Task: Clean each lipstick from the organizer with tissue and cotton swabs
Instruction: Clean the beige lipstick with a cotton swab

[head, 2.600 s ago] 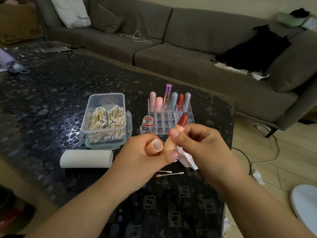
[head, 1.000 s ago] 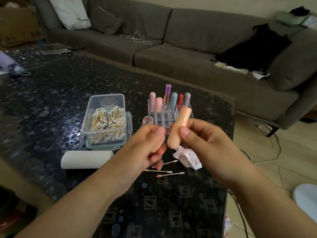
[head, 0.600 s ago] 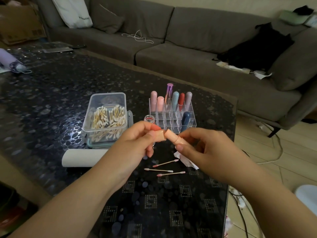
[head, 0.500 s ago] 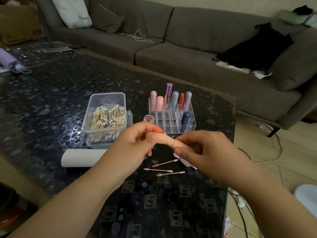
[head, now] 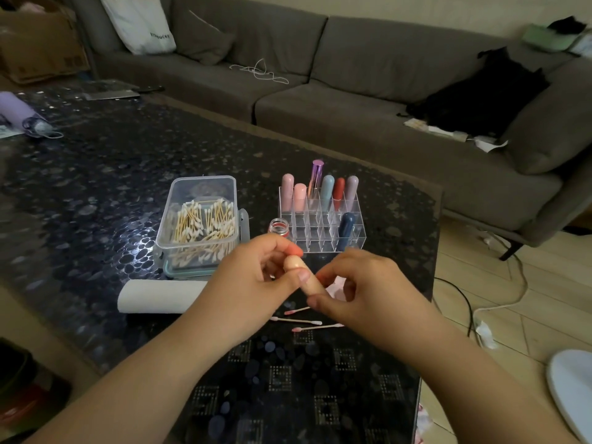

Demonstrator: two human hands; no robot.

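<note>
Smooth peach lipstick tube (head: 299,277), rounded cap, in shared grip of left hand (head: 256,280) and right hand (head: 362,290).

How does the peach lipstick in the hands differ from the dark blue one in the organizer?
The peach lipstick is pale and held tilted above the table by both hands; the dark blue lipstick is dark and stands in a front slot of the organizer, untouched. Both are capped, rounded tubes.

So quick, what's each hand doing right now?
Left hand: closed on the peach lipstick.
Right hand: closed on the same lipstick's lower end.
</note>
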